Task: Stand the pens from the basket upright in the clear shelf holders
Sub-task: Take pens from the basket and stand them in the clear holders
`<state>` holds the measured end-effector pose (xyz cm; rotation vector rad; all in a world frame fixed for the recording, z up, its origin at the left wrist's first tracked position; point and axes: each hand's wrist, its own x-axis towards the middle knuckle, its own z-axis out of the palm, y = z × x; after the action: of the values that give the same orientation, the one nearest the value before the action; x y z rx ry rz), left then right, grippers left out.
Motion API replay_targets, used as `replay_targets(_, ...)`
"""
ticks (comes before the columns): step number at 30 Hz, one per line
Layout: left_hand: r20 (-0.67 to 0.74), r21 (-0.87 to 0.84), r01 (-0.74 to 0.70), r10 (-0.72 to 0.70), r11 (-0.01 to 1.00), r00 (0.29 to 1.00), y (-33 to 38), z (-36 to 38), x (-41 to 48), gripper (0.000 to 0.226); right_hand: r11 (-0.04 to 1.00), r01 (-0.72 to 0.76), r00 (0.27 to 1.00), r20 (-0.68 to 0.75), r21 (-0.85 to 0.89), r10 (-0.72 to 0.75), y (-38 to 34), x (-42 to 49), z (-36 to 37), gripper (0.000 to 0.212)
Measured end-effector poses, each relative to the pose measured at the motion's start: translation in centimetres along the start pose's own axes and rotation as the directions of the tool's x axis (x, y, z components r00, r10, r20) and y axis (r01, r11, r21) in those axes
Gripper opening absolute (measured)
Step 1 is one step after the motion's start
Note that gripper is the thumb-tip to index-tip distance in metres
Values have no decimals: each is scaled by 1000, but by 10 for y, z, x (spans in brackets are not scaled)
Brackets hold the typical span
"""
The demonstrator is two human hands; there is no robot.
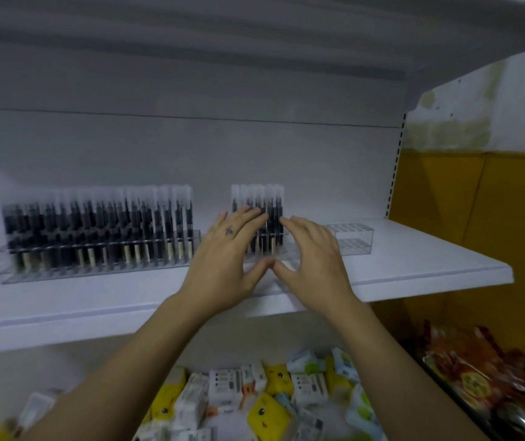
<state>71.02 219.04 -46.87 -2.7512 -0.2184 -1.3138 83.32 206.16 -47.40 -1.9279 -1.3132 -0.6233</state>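
Clear holder point(355, 237) is part filled on the shelf point(430, 265); pens point(256, 198) are stood upright in it, flanked by the left hand point(223, 249) and right hand point(315, 256), fingers spread, nothing pinched, it seems. Rows are best squared gently.

Both hands reach the white shelf point(420, 275) at centre. The left hand point(226, 253) lays straight fingers across a clump of upright pens point(256, 198) in the clear holder point(353, 238). The right hand point(313, 253) spreads at the clump's 3 o'clock. A full holder point(95, 270) stands at 9 o'clock.
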Motion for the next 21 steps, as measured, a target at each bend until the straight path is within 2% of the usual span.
replay_targets(6,57,-23,41,-40,999,998,17,-15,-78,64,999,31,999,11,11,-32,-17,-66,2,67)
replay_targets(10,119,-9,70,-68,998,991,29,-8,-137,60,997,79,996,27,12,-79,-18,-123,25,66)
replay_targets(13,189,-26,125,-118,992,975,37,6,-178,59,998,60,996,66,-6,-59,-17,-164,48,64)
replay_targets(18,398,42,219,-217,975,891,37,38,-242,71,998,-55,957,285,-21,59,-9,-218,94,69)
replay_targets(21,517,50,309,-289,950,806,33,57,-277,81,993,-113,859,497,-46,121,-3,-243,118,74)
